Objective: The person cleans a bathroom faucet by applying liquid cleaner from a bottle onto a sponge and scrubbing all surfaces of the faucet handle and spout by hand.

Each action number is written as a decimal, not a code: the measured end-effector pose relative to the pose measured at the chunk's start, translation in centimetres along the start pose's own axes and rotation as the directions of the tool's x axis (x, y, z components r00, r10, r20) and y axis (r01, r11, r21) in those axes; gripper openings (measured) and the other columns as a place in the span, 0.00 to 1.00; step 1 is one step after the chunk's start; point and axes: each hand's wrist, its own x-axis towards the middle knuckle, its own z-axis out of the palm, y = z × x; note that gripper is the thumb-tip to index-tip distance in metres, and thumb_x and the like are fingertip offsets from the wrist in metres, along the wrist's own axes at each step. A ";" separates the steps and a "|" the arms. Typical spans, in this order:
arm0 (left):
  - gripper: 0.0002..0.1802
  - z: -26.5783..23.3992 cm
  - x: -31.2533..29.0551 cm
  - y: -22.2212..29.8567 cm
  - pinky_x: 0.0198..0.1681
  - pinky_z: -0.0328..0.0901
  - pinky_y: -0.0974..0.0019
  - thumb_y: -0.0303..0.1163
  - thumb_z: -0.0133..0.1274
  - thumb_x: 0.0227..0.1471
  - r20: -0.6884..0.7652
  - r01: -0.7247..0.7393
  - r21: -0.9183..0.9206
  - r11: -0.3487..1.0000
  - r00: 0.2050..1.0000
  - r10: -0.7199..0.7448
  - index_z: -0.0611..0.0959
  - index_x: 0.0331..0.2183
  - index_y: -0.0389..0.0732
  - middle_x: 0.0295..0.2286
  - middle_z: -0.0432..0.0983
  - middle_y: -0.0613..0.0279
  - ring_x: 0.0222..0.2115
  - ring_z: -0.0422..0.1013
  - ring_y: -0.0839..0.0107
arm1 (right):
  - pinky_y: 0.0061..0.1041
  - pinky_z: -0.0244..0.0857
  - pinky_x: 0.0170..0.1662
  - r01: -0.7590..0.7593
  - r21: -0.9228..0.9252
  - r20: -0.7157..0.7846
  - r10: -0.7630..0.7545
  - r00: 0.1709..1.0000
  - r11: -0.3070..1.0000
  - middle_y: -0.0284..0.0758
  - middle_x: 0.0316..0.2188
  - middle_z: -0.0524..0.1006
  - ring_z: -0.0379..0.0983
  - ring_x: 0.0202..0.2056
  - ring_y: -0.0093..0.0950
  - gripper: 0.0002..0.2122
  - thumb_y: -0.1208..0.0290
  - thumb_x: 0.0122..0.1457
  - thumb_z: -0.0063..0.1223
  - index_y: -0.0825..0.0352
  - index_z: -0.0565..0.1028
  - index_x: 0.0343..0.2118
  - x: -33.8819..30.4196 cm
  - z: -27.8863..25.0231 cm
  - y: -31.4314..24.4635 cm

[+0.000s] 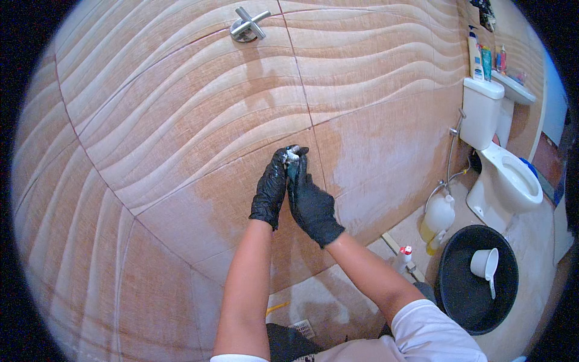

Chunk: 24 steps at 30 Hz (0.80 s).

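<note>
Both hands wear black gloves and meet in front of the tiled wall (241,181). My left hand (271,187) is closed, its fingers curled at the top against a small whitish, wet-looking thing (292,154). Close beside it, my right hand (310,202) is also closed around the same spot, with a bit of teal showing between the gloves. The fingers cover most of what is held, so its kind cannot be made out. Pale, whitish patches mark the lower tiles on either side of the hands.
Above, a chrome cross-shaped tap handle (246,27) juts from the wall. At right stand a white toilet (497,181), a black tub (461,308) holding a white dipper (484,263), and jugs of yellowish liquid (439,214). A red-and-white-topped bottle (406,254) stands nearer.
</note>
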 end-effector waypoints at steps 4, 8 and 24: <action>0.24 0.2 -0.1 0.0 0.49 0.55 0.71 0.45 0.28 0.58 -0.037 -0.018 0.077 0.997 0.999 0.021 0.73 0.44 0.43 0.41 0.71 0.63 0.42 0.65 0.73 | 0.39 0.62 0.19 -0.017 -0.012 0.132 0.018 0.991 1.000 0.43 0.23 0.72 0.70 0.18 0.40 0.18 0.67 0.55 0.40 0.71 0.59 0.46 1.1 -0.7 -0.1; 0.24 0.0 -0.4 0.2 0.48 0.57 0.68 0.47 0.30 0.56 0.011 -0.038 0.030 0.999 0.999 0.038 0.71 0.45 0.41 0.42 0.70 0.61 0.42 0.65 0.71 | 0.38 0.63 0.17 0.034 0.018 0.031 -0.035 0.999 0.999 0.41 0.18 0.72 0.69 0.15 0.40 0.14 0.67 0.57 0.36 0.70 0.63 0.41 -1.3 0.0 0.3; 0.23 0.1 0.4 -0.1 0.46 0.59 0.67 0.45 0.34 0.55 0.028 -0.076 -0.002 0.997 0.997 0.076 0.70 0.45 0.40 0.43 0.70 0.59 0.40 0.66 0.70 | 0.18 0.60 0.29 -0.269 0.926 0.232 0.164 0.959 0.264 0.26 0.30 0.71 0.64 0.30 0.18 0.14 0.63 0.61 0.32 0.63 0.68 0.41 -0.1 -0.1 0.4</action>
